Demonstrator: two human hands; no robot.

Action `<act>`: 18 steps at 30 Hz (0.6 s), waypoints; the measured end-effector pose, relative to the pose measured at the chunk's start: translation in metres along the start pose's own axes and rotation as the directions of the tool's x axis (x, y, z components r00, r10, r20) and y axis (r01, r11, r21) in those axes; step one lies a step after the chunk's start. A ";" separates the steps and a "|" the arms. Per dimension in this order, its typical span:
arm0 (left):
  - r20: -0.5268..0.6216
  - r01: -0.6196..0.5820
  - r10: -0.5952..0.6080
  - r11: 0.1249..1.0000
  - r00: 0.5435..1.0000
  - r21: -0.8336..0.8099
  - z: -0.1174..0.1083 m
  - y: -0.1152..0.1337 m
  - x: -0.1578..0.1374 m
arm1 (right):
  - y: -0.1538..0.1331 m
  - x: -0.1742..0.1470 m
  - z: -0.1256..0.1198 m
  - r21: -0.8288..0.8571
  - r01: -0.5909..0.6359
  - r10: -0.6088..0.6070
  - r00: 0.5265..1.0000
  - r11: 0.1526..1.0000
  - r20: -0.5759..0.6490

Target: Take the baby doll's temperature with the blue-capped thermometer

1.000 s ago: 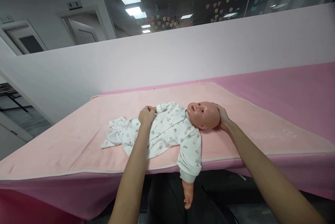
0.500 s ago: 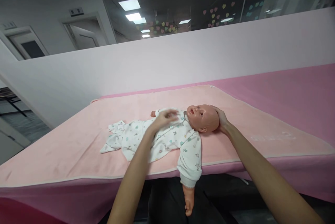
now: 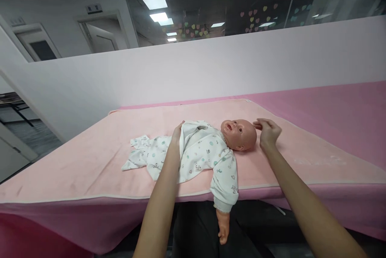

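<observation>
A baby doll (image 3: 241,135) lies on its back, head to the right, on a peach blanket (image 3: 99,141). It wears a white printed baby top (image 3: 199,155) and matching trousers (image 3: 141,153). One doll arm (image 3: 223,226) hangs over the near edge. My left hand (image 3: 177,134) is closed on the front edge of the top, which is lifted and shows its plain inside; the fingertips are mostly hidden. My right hand (image 3: 269,132) is just right of the doll's head, off the surface, with its fingers partly bent and apart and nothing in them.
The blanket lies over a pink cloth (image 3: 340,105) covering the table, which hangs down in front. A white partition (image 3: 211,73) rises along the far side. My legs (image 3: 205,234) are under the near edge.
My right hand has let go of the doll's head and drawn away to the right. My left hand has moved from above the chest to the top's edge and raised it.
</observation>
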State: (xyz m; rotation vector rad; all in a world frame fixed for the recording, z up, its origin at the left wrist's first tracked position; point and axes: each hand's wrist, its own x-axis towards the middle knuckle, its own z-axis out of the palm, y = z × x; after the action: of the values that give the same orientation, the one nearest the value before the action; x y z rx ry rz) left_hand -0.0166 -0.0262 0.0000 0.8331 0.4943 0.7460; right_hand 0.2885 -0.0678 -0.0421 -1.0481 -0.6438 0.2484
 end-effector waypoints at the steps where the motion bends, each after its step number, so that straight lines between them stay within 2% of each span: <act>1: -0.007 0.007 -0.007 1.000 1.000 -0.015 -0.001 0.001 0.000 | -0.011 -0.006 0.004 0.009 0.075 -0.074 0.994 0.997 -0.082; 2: -0.025 0.006 -0.007 0.999 1.000 -0.034 -0.002 0.001 0.001 | -0.024 -0.016 0.010 -0.019 0.165 -0.166 0.977 0.986 -0.133; 3: -0.041 0.005 -0.007 0.999 0.999 -0.053 -0.003 0.001 0.002 | -0.036 -0.027 0.018 -0.094 0.263 -0.273 0.955 0.960 -0.114; 4: -0.057 -0.002 -0.002 0.997 0.998 -0.071 -0.004 0.001 0.003 | -0.048 -0.041 0.027 -0.198 0.373 -0.384 0.923 0.907 -0.018; 5: -0.072 -0.009 0.003 0.996 0.997 -0.089 -0.005 0.001 0.004 | -0.059 -0.055 0.038 -0.277 0.491 -0.467 0.871 0.826 0.150; 6: -0.084 -0.015 0.006 0.994 0.996 -0.106 -0.006 0.001 0.004 | -0.068 -0.069 0.051 -0.310 0.622 -0.528 0.778 0.719 0.340; 7: -0.091 -0.014 0.004 0.993 0.996 -0.120 -0.006 0.001 0.005 | -0.075 -0.082 0.064 -0.281 0.754 -0.546 0.634 0.593 0.548; 8: -0.091 -0.012 0.000 0.991 0.996 -0.134 -0.006 0.001 0.005 | -0.079 -0.091 0.077 -0.243 0.846 -0.500 0.486 0.474 0.717; 9: -0.085 -0.010 -0.002 0.989 0.996 -0.145 -0.005 0.002 0.005 | -0.080 -0.098 0.090 -0.239 0.896 -0.409 0.391 0.375 0.824; 10: -0.078 -0.011 -0.001 0.988 0.997 -0.154 -0.004 0.003 0.004 | -0.078 -0.102 0.100 -0.253 0.922 -0.294 0.339 0.293 0.894; 11: -0.072 -0.012 0.000 0.988 0.997 -0.156 -0.002 0.004 0.004 | -0.075 -0.103 0.109 -0.282 0.931 -0.172 0.324 0.231 0.930; 13: -0.069 -0.019 0.010 0.991 0.998 -0.129 0.001 0.005 0.002 | -0.067 -0.101 0.118 -0.349 0.921 -0.011 0.356 0.174 0.935; 16: -0.069 -0.024 0.024 1.000 0.997 0.009 0.005 0.007 -0.002 | -0.057 -0.097 0.116 -0.405 0.896 0.050 0.403 0.180 0.914; 18: -0.060 -0.035 0.046 0.984 0.997 0.174 0.006 0.009 -0.005 | -0.056 -0.097 0.112 -0.430 0.883 0.071 0.424 0.189 0.903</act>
State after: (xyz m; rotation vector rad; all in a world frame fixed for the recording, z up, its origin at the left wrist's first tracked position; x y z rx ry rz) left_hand -0.0193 -0.0285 0.0107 0.9862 0.6067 0.7767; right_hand 0.1384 -0.0612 0.0076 -1.7601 -2.1859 -0.3949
